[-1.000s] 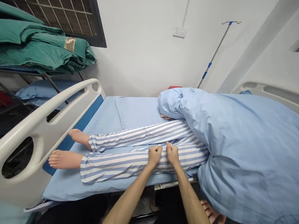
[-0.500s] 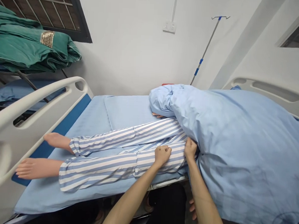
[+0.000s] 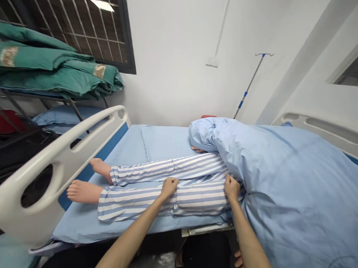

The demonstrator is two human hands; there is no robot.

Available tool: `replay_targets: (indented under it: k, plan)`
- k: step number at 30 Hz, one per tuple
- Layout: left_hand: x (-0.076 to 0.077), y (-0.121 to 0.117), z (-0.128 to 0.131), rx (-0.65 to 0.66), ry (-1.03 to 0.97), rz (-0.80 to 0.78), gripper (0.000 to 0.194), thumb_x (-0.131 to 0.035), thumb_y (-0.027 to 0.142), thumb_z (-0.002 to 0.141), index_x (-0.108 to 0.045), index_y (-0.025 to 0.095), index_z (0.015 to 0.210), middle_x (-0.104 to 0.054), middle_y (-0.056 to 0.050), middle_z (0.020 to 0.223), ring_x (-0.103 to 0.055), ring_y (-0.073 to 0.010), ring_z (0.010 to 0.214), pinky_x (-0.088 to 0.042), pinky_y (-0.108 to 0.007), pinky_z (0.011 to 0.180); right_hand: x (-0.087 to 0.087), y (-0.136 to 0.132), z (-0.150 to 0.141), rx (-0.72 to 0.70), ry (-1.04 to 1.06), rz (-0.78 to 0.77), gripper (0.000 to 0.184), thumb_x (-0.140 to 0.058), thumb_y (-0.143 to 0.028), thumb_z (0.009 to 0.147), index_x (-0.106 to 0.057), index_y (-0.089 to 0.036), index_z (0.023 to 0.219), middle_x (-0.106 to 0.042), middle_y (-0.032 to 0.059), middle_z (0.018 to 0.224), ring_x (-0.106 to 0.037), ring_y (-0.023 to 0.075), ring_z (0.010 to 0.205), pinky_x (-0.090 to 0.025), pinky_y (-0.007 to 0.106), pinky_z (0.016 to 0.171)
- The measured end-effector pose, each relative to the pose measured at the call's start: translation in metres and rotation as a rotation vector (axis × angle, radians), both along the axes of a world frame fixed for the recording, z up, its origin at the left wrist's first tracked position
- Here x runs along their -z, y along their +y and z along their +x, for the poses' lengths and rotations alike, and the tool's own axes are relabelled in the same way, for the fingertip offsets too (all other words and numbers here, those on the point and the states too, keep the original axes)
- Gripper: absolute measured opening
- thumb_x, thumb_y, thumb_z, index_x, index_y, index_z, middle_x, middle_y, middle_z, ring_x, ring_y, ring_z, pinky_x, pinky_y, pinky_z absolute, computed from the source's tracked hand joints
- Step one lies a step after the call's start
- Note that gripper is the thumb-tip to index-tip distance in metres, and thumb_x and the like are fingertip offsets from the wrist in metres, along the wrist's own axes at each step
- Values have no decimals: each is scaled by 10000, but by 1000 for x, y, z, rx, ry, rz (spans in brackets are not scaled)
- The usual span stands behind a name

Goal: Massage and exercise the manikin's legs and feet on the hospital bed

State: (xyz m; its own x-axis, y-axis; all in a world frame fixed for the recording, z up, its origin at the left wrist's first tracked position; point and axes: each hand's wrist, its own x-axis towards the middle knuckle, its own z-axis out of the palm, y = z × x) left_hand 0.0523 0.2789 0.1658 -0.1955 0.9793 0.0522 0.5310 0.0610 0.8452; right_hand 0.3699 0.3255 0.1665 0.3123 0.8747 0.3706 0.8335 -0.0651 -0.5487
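Observation:
A manikin's legs in blue-and-white striped trousers (image 3: 205,201) lie stretched along the bed, with bare feet (image 3: 85,191) toward the footboard. My left hand (image 3: 170,186) is closed in a fist on the near leg, just on the foot side of the knee crease. Higher up, my right hand (image 3: 231,187), also a fist, presses on the near thigh beside the folded-back quilt (image 3: 284,166). Nothing shows between the fingers of either hand. The quilt hides the upper body. A few fingertips (image 3: 197,149) stick out from under its far edge.
A white footboard (image 3: 87,124) rises at the left; a headboard (image 3: 330,125) stands at the right. Behind the bed is an IV pole (image 3: 250,84). Green folded bundles (image 3: 65,75) sit on a rack. Fingers of another hand (image 3: 240,264) hang below the bed's near side.
My left fist has shifted along the near leg toward the foot, from the thigh past the knee crease. My right fist stays on the upper thigh. The view has turned somewhat left and up.

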Motion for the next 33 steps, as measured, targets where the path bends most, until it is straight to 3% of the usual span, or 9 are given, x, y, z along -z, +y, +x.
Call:
replay_targets:
  k: [6,9,11,15,19,24,27,30,33]
  plan:
    - [-28,-24,-156,-202,84,7,324,-431,374,713,-315,211,458,-323,30,466,-362,-117,556,-255,-239,555,-3,-3,-9,77,-252,-219,474,-343,-348,991,-773,-156,937,-727,170,868,-576,195,664,-292,293,620]
    - [-40,-30,-201,-264,168,-1,327,-425,379,748,-352,211,477,-370,24,474,-399,-124,570,-290,-237,556,-8,-5,-12,103,-295,-289,491,-321,-373,996,-771,-176,1006,-731,172,901,-616,228,715,-332,307,640]
    - [-39,-35,-217,-296,231,-18,324,-417,360,779,-390,213,492,-390,18,472,-422,-136,589,-311,-236,563,-10,-6,-13,124,-303,-319,508,-306,-392,996,-766,-180,1036,-732,177,906,-631,251,740,-348,323,646]
    - [-12,-52,-220,-314,258,-65,322,-453,322,796,-436,208,496,-441,1,478,-462,-156,619,-331,-239,590,-13,-5,-16,156,-317,-355,524,-295,-400,990,-761,-177,1071,-733,191,934,-654,282,786,-382,341,658]
    - [14,-60,-209,-304,364,-160,316,-460,320,816,-523,192,533,-598,-44,613,-541,-177,675,-332,-247,637,-14,-4,-18,165,-345,-413,559,-262,-414,984,-747,-167,1111,-729,205,969,-669,323,859,-419,368,691]
    - [15,-59,-209,-277,421,-230,350,-415,324,876,-655,192,657,-704,-83,784,-614,-192,765,-359,-254,681,-13,0,-13,165,-371,-444,561,-257,-414,965,-746,-166,1083,-715,236,966,-673,345,839,-444,411,716]
    - [14,-60,-209,-305,440,-240,343,-423,323,893,-706,191,751,-724,-97,860,-630,-204,815,-370,-267,712,-17,7,-26,119,-306,-381,506,-306,-396,929,-749,-153,894,-705,227,854,-648,311,745,-430,391,679]
    - [14,-62,-207,-315,426,-234,341,-426,314,905,-722,193,784,-727,-95,881,-628,-201,836,-363,-269,718,-24,9,-85,-51,-117,-260,448,-334,-392,876,-571,-181,559,-611,135,602,-542,234,593,-375,333,590]
    - [14,-64,-207,-331,390,-213,342,-427,301,914,-714,199,756,-722,-80,845,-615,-188,802,-340,-265,695,-32,-2,-192,-383,185,-145,459,-356,-523,840,-378,-229,488,-431,15,458,-397,153,502,-317,285,527]
